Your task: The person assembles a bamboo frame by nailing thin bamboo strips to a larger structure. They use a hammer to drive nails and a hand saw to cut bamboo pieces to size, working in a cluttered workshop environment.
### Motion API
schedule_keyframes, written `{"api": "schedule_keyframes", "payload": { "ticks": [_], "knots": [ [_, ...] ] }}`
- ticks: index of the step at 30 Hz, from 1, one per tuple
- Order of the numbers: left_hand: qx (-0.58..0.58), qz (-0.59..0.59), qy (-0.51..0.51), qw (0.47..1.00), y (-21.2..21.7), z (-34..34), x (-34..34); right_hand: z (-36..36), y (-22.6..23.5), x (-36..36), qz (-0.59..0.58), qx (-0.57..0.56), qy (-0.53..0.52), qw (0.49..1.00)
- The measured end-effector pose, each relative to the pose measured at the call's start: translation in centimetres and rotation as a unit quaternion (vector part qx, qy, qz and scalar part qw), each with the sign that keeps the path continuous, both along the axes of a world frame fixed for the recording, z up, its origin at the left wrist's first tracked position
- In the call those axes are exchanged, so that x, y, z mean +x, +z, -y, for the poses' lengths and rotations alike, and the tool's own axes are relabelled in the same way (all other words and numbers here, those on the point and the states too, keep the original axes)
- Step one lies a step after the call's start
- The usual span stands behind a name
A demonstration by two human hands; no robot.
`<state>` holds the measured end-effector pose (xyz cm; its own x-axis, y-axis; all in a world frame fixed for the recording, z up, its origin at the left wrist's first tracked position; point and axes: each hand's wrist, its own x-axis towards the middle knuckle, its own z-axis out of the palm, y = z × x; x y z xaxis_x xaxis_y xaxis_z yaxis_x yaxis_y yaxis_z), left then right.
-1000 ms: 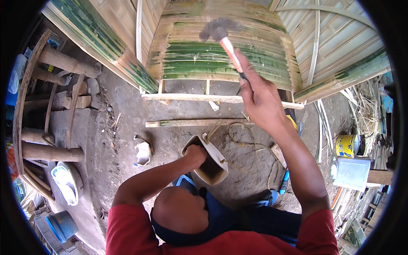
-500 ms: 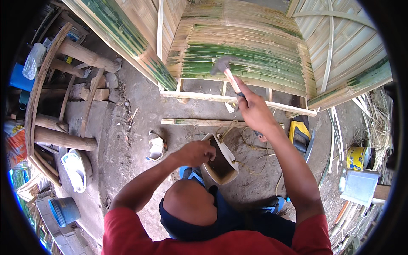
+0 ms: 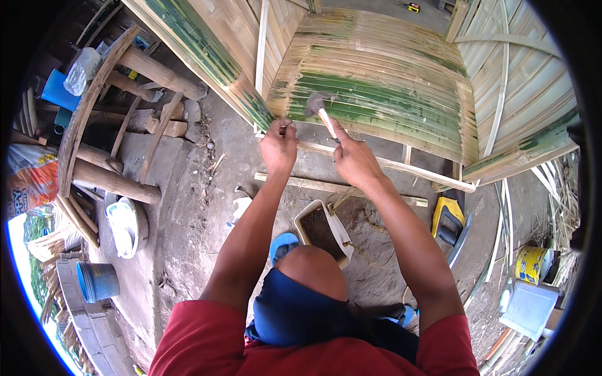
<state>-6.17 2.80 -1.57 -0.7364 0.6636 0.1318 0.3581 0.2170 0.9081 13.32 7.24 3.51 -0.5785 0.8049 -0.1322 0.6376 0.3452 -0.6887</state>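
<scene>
My right hand (image 3: pixel 353 155) grips the handle of a hammer (image 3: pixel 318 105), whose dark head is raised over the green bamboo slats. At the near left corner of the slatted bamboo platform (image 3: pixel 376 75), my left hand (image 3: pixel 279 145) is pinched. Whatever its fingertips hold is too small to make out. That hand is beside the foot of a green bamboo post (image 3: pixel 248 103) and the end of the pale wooden rail (image 3: pixel 389 164) along the platform's front. A white container (image 3: pixel 342 233) with brown contents and a rope sits on the ground between my arms and my bent knee.
A loose bamboo strip (image 3: pixel 301 183) lies in front of the rail. To the right are a yellow-handled saw (image 3: pixel 446 219) and a yellow can (image 3: pixel 530 264). At left stand a wooden bench frame (image 3: pixel 113 178), a white basin (image 3: pixel 128 229) and a blue bucket (image 3: pixel 97 282).
My left hand has left the white container and reached forward to the platform's left corner. My right hand has brought the hammer slightly left and nearer to it. The view has shifted.
</scene>
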Motion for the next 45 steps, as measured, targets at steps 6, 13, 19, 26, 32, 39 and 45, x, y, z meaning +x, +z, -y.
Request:
{"api": "schedule_keyframes", "payload": {
  "ticks": [6, 13, 19, 26, 32, 39, 45],
  "knots": [
    [-0.070, -0.114, 0.214, 0.968, -0.8, -4.3, 1.1, 0.5, -0.9, 1.4, -0.058, 0.003, -0.007, 0.998],
    [-0.178, -0.142, 0.212, 0.950, -0.3, -4.9, 1.3, -0.3, 0.1, -1.1, -0.126, 0.075, 0.052, 0.988],
    [-0.202, -0.142, 0.196, 0.949, 0.2, -5.1, 1.2, -0.5, 0.1, -2.9, -0.136, 0.138, 0.059, 0.979],
    [-0.200, -0.165, 0.199, 0.945, -0.6, -5.2, 0.8, -1.0, -0.6, -3.4, -0.087, 0.094, 0.077, 0.989],
    [-0.200, -0.135, 0.192, 0.951, -0.3, -5.2, 0.8, -0.8, 0.6, -4.3, -0.120, 0.110, 0.053, 0.985],
    [-0.082, -0.181, 0.059, 0.978, -1.1, -0.9, -0.1, 1.8, 2.9, -4.0, -0.230, 0.115, -0.001, 0.966],
    [-0.122, -0.263, -0.186, 0.939, -6.8, 10.4, -4.5, 1.6, 3.5, -6.0, 0.011, 0.070, 0.017, 0.997]
  ]
}}
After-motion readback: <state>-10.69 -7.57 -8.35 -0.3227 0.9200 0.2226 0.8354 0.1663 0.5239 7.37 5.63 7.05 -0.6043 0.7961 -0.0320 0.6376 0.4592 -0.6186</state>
